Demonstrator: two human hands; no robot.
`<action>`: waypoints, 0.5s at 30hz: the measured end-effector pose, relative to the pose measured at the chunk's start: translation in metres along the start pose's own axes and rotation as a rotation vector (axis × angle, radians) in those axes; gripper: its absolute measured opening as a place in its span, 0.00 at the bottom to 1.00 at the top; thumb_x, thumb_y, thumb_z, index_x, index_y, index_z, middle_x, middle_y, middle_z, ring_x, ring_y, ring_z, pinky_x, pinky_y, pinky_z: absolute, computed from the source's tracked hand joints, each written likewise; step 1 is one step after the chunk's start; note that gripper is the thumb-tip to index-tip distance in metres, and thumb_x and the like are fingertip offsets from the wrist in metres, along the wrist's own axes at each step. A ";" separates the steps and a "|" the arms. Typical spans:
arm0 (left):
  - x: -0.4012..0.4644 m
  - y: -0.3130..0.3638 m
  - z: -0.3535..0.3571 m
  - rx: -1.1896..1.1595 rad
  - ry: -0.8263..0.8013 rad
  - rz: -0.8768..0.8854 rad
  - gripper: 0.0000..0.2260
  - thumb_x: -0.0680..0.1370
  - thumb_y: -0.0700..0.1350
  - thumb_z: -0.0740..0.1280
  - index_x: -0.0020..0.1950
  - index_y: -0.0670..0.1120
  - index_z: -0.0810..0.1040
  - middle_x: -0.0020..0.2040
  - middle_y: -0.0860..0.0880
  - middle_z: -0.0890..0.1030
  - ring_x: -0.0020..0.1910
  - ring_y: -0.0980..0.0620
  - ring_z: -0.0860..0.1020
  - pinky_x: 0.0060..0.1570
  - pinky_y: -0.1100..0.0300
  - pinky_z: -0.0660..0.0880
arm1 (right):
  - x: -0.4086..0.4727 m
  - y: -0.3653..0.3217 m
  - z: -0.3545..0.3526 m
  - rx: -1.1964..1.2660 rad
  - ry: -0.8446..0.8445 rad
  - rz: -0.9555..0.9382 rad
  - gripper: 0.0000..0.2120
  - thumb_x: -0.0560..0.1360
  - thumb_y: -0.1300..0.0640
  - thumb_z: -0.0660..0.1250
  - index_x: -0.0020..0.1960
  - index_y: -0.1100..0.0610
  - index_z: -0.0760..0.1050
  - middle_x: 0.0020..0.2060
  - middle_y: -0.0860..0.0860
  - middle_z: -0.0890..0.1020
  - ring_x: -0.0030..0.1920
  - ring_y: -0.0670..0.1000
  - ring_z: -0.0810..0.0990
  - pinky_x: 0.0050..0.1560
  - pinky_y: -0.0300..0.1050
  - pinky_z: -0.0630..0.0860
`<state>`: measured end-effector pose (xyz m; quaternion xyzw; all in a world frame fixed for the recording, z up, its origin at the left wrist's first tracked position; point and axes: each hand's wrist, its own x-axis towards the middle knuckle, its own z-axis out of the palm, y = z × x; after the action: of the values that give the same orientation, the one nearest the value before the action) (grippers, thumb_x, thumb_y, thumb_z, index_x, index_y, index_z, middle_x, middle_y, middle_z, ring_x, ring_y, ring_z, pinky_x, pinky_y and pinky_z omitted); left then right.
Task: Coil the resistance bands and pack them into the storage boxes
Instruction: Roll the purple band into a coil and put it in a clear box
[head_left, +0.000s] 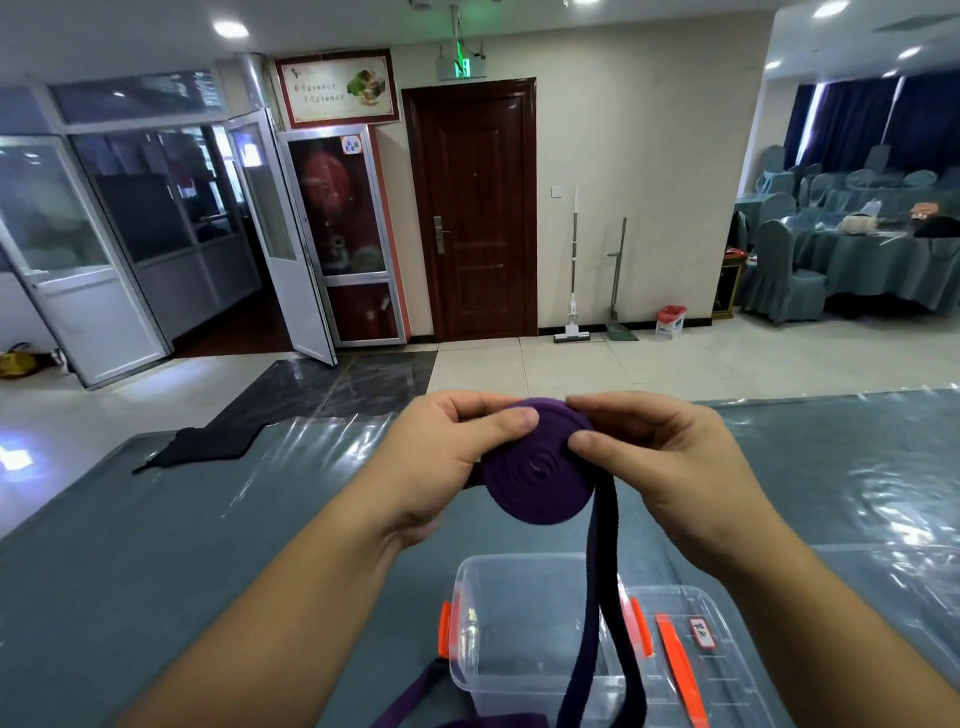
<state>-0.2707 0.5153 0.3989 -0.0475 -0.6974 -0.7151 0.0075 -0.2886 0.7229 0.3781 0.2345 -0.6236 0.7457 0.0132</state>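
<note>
Both hands hold a purple resistance band (537, 475) rolled into a flat coil above the table. My left hand (452, 447) grips the coil's left side, thumb on its top edge. My right hand (670, 452) pinches the coil's right side with thumb and fingers. The band's loose tail (597, 613) hangs from the coil down over a clear plastic storage box (498, 618) with orange latches, which stands open near the table's front edge. Its clear lid (696, 654) lies to the right of the box. More purple band (415, 696) trails at the bottom left of the box.
The table (208, 545) has a grey-blue cloth under clear plastic film. A black cloth piece (208, 444) lies at its far left edge. Beyond are a tiled floor, a dark door, glass doors on the left and covered chairs and tables at right.
</note>
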 end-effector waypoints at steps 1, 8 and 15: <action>0.000 0.000 0.002 -0.064 0.024 0.000 0.10 0.72 0.45 0.75 0.51 0.45 0.87 0.47 0.42 0.87 0.43 0.49 0.85 0.42 0.56 0.82 | 0.000 0.001 0.002 0.041 0.033 -0.013 0.18 0.67 0.64 0.74 0.58 0.60 0.83 0.50 0.56 0.88 0.53 0.55 0.88 0.53 0.42 0.83; -0.003 -0.007 0.008 -0.047 -0.002 -0.064 0.11 0.77 0.41 0.73 0.59 0.41 0.84 0.50 0.41 0.87 0.44 0.49 0.85 0.43 0.57 0.82 | -0.005 0.006 -0.002 -0.010 0.054 0.007 0.16 0.72 0.71 0.72 0.58 0.61 0.83 0.50 0.55 0.89 0.53 0.54 0.88 0.53 0.41 0.83; -0.002 -0.007 0.008 -0.090 0.004 -0.035 0.15 0.72 0.45 0.74 0.57 0.43 0.86 0.51 0.40 0.87 0.46 0.48 0.85 0.45 0.54 0.83 | -0.004 0.005 0.002 0.074 0.099 -0.029 0.17 0.68 0.65 0.74 0.57 0.59 0.84 0.50 0.55 0.89 0.52 0.53 0.88 0.52 0.41 0.83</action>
<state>-0.2693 0.5235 0.3922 -0.0344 -0.6654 -0.7457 -0.0058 -0.2860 0.7210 0.3723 0.2066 -0.5907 0.7787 0.0462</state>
